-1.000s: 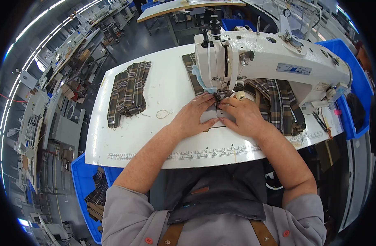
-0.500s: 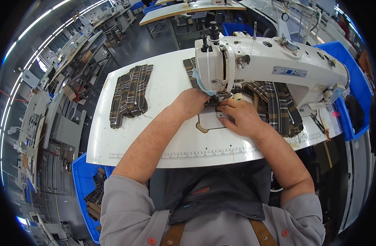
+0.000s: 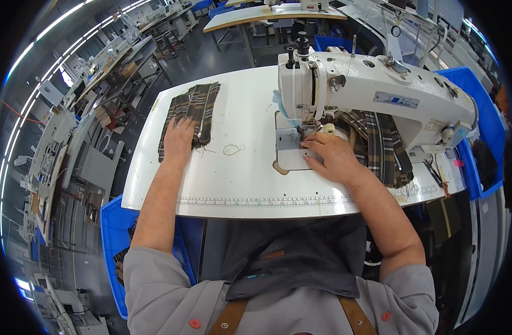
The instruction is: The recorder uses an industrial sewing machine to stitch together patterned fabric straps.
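We rest our left hand [image 3: 179,137] flat on the stack of plaid pieces [image 3: 191,111] at the table's left, fingers together, none lifted yet, while our right hand [image 3: 329,158] presses flat beside the sewing machine's needle [image 3: 307,125].

So there's a stack of plaid pieces [image 3: 190,114] on the left side of the white table, dark brown-and-grey check, laid flat in a longish strip that runs away from the person and leans a bit to the right. The left hand [image 3: 179,139] rests flat on its near end. A loose thread loop lies just right of it on the tabletop. Over on the right there's a bigger heap of the same plaid cloth [image 3: 379,146], bunched up and rumpled under the arm of the sewing machine, spilling toward the table's near edge. The right hand [image 3: 329,156] sits just beside it, fingertips on the metal plate by the needle.
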Demonstrator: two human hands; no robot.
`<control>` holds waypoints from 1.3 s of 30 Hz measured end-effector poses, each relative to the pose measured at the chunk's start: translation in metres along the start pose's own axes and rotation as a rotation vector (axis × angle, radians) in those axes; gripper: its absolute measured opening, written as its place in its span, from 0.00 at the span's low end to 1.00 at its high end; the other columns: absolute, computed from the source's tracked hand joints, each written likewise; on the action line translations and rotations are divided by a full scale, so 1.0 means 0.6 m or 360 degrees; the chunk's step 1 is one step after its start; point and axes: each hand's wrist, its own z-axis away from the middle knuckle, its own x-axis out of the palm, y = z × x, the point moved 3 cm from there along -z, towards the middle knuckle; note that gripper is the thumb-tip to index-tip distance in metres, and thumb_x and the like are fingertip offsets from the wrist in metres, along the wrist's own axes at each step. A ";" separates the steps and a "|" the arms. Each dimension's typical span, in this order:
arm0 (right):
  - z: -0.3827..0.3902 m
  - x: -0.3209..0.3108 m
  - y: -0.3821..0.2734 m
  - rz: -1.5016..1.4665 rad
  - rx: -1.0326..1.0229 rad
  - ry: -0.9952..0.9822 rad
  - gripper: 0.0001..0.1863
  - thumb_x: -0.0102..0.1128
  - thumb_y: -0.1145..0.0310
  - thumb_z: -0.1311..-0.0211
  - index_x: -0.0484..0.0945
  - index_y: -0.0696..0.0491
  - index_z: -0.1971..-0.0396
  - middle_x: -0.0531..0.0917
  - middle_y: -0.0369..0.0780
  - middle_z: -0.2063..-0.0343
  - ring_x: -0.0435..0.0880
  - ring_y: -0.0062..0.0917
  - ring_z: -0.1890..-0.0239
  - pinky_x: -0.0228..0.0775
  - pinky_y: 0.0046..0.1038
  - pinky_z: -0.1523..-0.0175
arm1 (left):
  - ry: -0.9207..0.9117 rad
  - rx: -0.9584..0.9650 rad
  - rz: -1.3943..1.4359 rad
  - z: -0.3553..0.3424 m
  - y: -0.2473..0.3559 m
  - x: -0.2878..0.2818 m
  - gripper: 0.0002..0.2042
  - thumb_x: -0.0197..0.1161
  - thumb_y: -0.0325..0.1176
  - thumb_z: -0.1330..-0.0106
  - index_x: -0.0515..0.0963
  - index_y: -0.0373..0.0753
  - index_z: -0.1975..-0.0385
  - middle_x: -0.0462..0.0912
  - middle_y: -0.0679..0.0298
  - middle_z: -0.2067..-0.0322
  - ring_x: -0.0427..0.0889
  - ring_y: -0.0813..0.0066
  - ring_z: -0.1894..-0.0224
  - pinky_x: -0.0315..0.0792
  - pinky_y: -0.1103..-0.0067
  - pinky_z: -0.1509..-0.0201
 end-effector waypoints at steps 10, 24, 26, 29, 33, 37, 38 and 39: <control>0.007 -0.006 -0.004 -0.0015 0.0000 0.0062 0.16 0.66 0.62 0.37 0.87 0.54 0.53 0.85 0.42 0.51 0.85 0.39 0.49 0.78 0.40 0.45 | -0.0077 -0.0066 0.0274 0.008 0.121 -0.038 0.26 0.63 0.33 0.33 0.73 0.38 0.34 0.74 0.58 0.32 0.72 0.60 0.29 0.56 0.56 0.22; 0.072 -0.152 0.050 0.0530 0.0481 0.0655 0.11 0.74 0.67 0.44 0.86 0.55 0.63 0.86 0.43 0.63 0.84 0.42 0.56 0.78 0.42 0.52 | -0.0482 0.0240 0.0911 -0.021 0.347 -0.087 0.38 0.52 0.57 0.24 0.58 0.36 0.23 0.58 0.54 0.22 0.51 0.58 0.18 0.40 0.50 0.17; 0.096 -0.169 0.071 0.0627 0.0654 0.0586 0.15 0.75 0.63 0.43 0.86 0.56 0.60 0.86 0.45 0.60 0.84 0.44 0.53 0.77 0.43 0.49 | -0.0470 0.0144 0.0789 -0.018 0.339 -0.083 0.39 0.52 0.58 0.25 0.58 0.37 0.23 0.57 0.54 0.22 0.50 0.58 0.18 0.39 0.49 0.17; 0.129 -0.170 0.088 0.0680 0.0799 0.0422 0.25 0.76 0.56 0.43 0.84 0.58 0.53 0.86 0.48 0.54 0.83 0.45 0.49 0.76 0.43 0.43 | -0.0547 0.0084 0.0858 -0.019 0.331 -0.086 0.41 0.53 0.60 0.26 0.58 0.35 0.23 0.54 0.52 0.21 0.48 0.57 0.18 0.38 0.50 0.17; 0.161 -0.166 0.093 0.0703 0.0781 0.0542 0.32 0.76 0.52 0.43 0.81 0.59 0.46 0.85 0.48 0.52 0.82 0.46 0.47 0.73 0.44 0.42 | -0.0545 0.0004 0.0733 -0.020 0.314 -0.080 0.43 0.52 0.62 0.26 0.56 0.33 0.23 0.50 0.49 0.20 0.45 0.54 0.17 0.39 0.49 0.18; 0.168 -0.156 0.099 0.0814 0.0939 0.0516 0.35 0.74 0.47 0.43 0.81 0.57 0.44 0.85 0.46 0.50 0.80 0.42 0.43 0.68 0.45 0.40 | -0.0657 -0.0241 0.0775 0.017 0.247 -0.048 0.45 0.52 0.62 0.25 0.51 0.31 0.22 0.47 0.44 0.20 0.43 0.48 0.17 0.40 0.51 0.17; 0.165 -0.157 0.098 0.0806 0.0929 0.0519 0.35 0.74 0.47 0.43 0.81 0.57 0.44 0.85 0.46 0.50 0.80 0.42 0.43 0.68 0.45 0.40 | -0.0657 -0.0203 0.0868 0.033 0.243 -0.054 0.45 0.51 0.62 0.25 0.50 0.30 0.22 0.47 0.43 0.20 0.43 0.47 0.18 0.40 0.52 0.17; 0.161 -0.158 0.097 0.0821 0.0923 0.0506 0.34 0.75 0.47 0.44 0.81 0.57 0.44 0.85 0.46 0.50 0.80 0.42 0.43 0.68 0.45 0.40 | -0.0675 -0.0154 0.0860 0.057 0.241 -0.063 0.45 0.52 0.61 0.25 0.49 0.29 0.22 0.47 0.42 0.21 0.43 0.46 0.18 0.40 0.54 0.17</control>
